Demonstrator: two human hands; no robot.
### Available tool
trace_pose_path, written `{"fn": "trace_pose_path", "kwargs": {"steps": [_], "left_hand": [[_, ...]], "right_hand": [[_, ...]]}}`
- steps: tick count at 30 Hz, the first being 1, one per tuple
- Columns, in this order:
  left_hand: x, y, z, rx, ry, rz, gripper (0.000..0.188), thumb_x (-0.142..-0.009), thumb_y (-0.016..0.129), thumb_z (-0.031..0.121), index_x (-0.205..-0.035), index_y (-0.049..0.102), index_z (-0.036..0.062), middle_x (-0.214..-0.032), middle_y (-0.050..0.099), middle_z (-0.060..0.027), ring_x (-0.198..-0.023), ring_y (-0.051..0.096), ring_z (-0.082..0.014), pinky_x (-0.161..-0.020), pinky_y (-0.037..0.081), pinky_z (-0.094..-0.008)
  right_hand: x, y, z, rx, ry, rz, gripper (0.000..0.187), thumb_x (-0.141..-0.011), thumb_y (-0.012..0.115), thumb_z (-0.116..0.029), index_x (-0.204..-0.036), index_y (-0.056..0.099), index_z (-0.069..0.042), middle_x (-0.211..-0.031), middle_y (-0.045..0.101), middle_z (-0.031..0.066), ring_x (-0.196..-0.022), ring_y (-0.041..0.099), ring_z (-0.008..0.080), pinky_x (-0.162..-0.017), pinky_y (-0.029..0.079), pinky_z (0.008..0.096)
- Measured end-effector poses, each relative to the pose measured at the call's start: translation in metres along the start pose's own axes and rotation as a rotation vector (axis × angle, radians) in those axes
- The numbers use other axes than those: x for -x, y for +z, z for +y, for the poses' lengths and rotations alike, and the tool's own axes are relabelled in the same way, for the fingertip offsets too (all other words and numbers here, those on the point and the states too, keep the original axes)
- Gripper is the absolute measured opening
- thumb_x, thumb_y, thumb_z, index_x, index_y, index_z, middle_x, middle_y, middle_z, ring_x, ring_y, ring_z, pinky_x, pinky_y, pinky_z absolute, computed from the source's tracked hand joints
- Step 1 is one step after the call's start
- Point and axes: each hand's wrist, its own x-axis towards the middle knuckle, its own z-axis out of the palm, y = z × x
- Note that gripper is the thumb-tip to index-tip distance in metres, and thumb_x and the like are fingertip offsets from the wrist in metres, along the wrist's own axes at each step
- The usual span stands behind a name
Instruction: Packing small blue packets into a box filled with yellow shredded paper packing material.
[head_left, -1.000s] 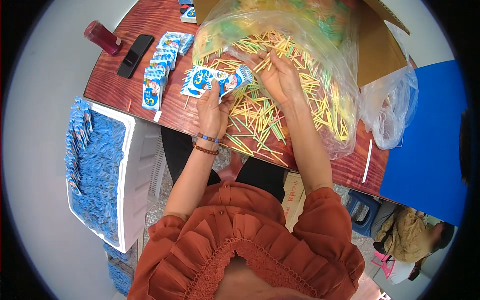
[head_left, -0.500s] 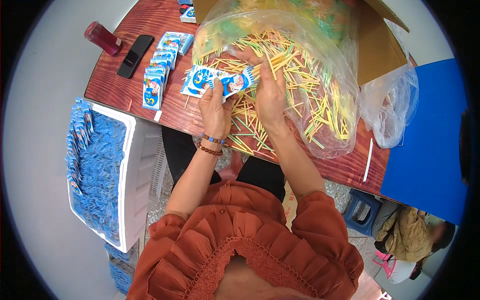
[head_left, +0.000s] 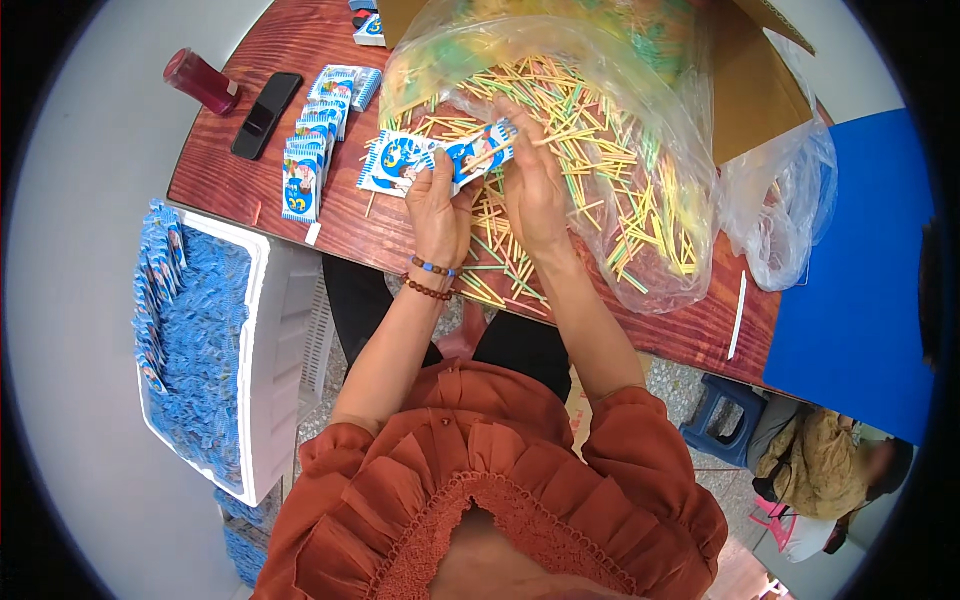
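Observation:
My left hand [head_left: 438, 208] grips two small blue-and-white printed packets side by side, thumb on top. The left packet [head_left: 392, 165] lies flat over the tabletop. The right packet [head_left: 468, 153] slants up toward my right hand. My right hand [head_left: 537, 195] is at that packet's far end, its thumb and fingers closed on a thin yellow stick [head_left: 487, 157] that lies across the packet's face. Its fingertips are partly hidden. Beyond both hands, many loose yellow, green and pink sticks [head_left: 655, 225] spill from a large clear plastic bag [head_left: 690, 130].
On the red-brown table [head_left: 350, 235], a row of packets [head_left: 300, 185], a phone [head_left: 267, 115] and a red bottle [head_left: 203, 82] lie left. A white foam box [head_left: 280, 300] of blue packets stands beside it. A cardboard box [head_left: 760, 100] and a blue board [head_left: 850, 250] are right.
My right hand's bunch of yellow sticks no longer shows; a single stick now lies across the right packet. The right fingers have shifted slightly left, over that packet's end.

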Motion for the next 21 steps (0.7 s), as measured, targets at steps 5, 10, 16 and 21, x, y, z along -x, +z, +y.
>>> {"fn": "trace_pose_path", "kwargs": {"steps": [5, 10, 16, 21], "left_hand": [[-0.003, 0.005, -0.004, -0.003, -0.024, 0.016, 0.023, -0.099, 0.051, 0.022, -0.099, 0.063, 0.0026, -0.099, 0.067, -0.0064, -0.089, 0.064, -0.0144, -0.076, 0.054, -0.0297], [-0.01, 0.003, -0.007, -0.006, -0.042, 0.0, 0.022, -0.099, 0.051, 0.022, -0.1, 0.062, 0.0028, -0.098, 0.067, -0.0063, -0.089, 0.064, -0.0151, -0.077, 0.054, -0.0302], [-0.021, -0.004, 0.009, -0.056, 0.036, 0.049, 0.018, -0.098, 0.054, 0.02, -0.099, 0.061, 0.0034, -0.097, 0.066, -0.0055, -0.088, 0.065, -0.0143, -0.078, 0.055, -0.0303], [-0.019, -0.005, 0.002, -0.098, 0.047, 0.041, 0.018, -0.098, 0.054, 0.019, -0.096, 0.062, 0.0032, -0.096, 0.066, -0.0049, -0.089, 0.064, -0.0137, -0.08, 0.054, -0.0312]], "right_hand": [[-0.008, -0.012, -0.003, 0.019, 0.062, 0.038, 0.049, -0.102, 0.036, -0.023, -0.139, 0.034, 0.007, -0.141, 0.041, 0.0154, -0.13, 0.039, 0.0202, -0.109, 0.028, 0.0334], [-0.015, -0.024, -0.007, 0.019, 0.15, 0.043, 0.046, -0.102, 0.036, -0.023, -0.137, 0.038, 0.006, -0.14, 0.043, 0.0158, -0.134, 0.036, 0.0222, -0.112, 0.025, 0.0355], [-0.034, -0.09, -0.029, 0.4, 0.137, 0.185, 0.025, -0.096, 0.052, -0.022, -0.1, 0.066, -0.002, -0.084, 0.063, 0.0041, -0.078, 0.059, 0.0177, -0.077, 0.047, 0.0342], [-0.046, -0.102, -0.017, 1.392, 0.043, -0.201, 0.014, -0.083, 0.06, -0.017, -0.085, 0.067, -0.004, -0.079, 0.061, 0.0132, -0.078, 0.06, 0.0258, -0.072, 0.046, 0.0377]]}}
